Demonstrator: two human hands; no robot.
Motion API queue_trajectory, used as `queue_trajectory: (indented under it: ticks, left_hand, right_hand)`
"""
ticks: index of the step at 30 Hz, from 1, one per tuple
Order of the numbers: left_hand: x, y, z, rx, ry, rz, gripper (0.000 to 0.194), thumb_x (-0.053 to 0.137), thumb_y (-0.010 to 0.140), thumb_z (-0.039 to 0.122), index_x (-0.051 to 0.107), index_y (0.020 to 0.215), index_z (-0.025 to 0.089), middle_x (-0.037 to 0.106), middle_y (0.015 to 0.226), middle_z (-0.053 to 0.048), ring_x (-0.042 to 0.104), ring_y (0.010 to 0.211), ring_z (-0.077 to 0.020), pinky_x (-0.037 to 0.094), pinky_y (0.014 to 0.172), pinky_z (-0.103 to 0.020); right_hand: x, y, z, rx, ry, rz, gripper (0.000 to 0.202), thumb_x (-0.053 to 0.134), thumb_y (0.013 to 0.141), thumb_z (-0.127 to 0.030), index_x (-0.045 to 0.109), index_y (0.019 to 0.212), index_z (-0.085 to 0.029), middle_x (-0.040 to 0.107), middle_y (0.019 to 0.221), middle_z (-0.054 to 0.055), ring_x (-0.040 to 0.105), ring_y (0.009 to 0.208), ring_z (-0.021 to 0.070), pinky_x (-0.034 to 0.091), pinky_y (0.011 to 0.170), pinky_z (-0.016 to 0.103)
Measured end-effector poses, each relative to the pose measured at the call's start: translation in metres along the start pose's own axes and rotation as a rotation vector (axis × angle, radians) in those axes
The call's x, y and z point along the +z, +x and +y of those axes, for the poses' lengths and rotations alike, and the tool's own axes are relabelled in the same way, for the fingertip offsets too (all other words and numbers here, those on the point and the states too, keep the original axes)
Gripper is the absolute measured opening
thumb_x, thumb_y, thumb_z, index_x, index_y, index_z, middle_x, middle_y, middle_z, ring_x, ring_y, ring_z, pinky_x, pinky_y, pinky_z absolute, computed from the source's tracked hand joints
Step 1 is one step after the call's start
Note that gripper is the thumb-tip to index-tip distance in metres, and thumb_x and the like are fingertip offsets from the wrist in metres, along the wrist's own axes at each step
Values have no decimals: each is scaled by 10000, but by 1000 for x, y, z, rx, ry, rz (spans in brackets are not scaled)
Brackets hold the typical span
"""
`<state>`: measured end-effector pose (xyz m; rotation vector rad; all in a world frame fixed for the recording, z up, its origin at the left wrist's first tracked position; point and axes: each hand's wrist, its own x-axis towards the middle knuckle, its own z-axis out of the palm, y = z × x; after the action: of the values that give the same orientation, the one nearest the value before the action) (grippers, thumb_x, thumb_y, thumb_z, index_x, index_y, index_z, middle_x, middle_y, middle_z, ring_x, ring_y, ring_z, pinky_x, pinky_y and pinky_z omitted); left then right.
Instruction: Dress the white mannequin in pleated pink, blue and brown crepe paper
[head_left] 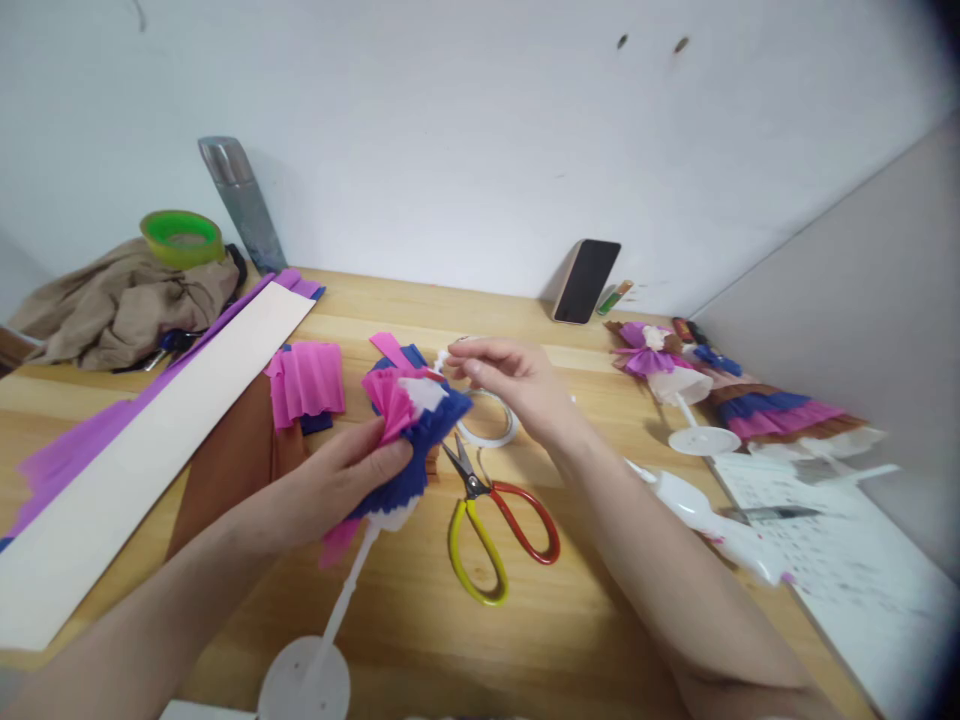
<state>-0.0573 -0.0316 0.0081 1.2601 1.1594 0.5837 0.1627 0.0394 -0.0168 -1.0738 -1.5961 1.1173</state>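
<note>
My left hand (pixel 341 475) is closed around a ruffled crepe paper figure (pixel 431 440) in blue, pink and white layers. The figure leans on a white plastic stand (pixel 349 585) with a round base (pixel 306 685) toward me. At its upper end, my right hand (pixel 510 375) has its fingers bent in a pinch beside a small white part; what lies between the fingertips is too small to make out. Scissors (pixel 474 487) with one yellow and one red handle lie just below, blades pointing at the figure. A roll of white tape (pixel 491 440) lies behind them, under my right hand.
Left are a long white board (pixel 157 450), pink crepe paper (pixel 307 385), brown paper (pixel 229 475), a cloth (pixel 127 305), green tape (pixel 180 240) and a flask (pixel 244 205). A phone (pixel 587 282) leans on the wall. Right are a glue gun (pixel 712 520) and another paper figure (pixel 649 350).
</note>
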Motion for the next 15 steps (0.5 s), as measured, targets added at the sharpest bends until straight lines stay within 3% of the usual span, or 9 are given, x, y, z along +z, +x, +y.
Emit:
queue_trajectory:
  ticks: [4,6,11,15]
  left_hand:
    - [7,-6,2,43,200,-262,344,553,844,540,620,848,203,599,778,-7,516,694,-149,460,628,-236]
    - [11,-6,1,38,256,-348,353,520,865,549,625,886,213,606,810,-12,528,727,-159,464,650,-239]
    - [17,-4,0,2,340,-393,364,517,862,566,656,880,229,637,838,-27,555,762,-181,469,671,-246]
    - [17,0,-3,-64,280,-397,351,556,853,546,688,913,227,653,827,-24,567,748,-178,464,628,-231]
  right_hand:
    - [-21,-14,-35,-151,139,-269,345,645,821,-441,732,1071,-219,704,1184,72,634,1132,236,498,961,367]
    - [-24,-19,-47,-207,95,-438,361,644,827,-388,705,1141,-221,686,1212,73,613,1169,244,478,992,377]
    - [-18,-25,-56,-356,-109,-630,342,575,801,-105,699,1110,-179,655,1264,98,583,1219,215,457,1026,369]
    - [-15,-28,-55,-403,-230,-734,399,492,780,-1,729,1042,-190,599,1354,83,520,1298,213,455,1032,362]
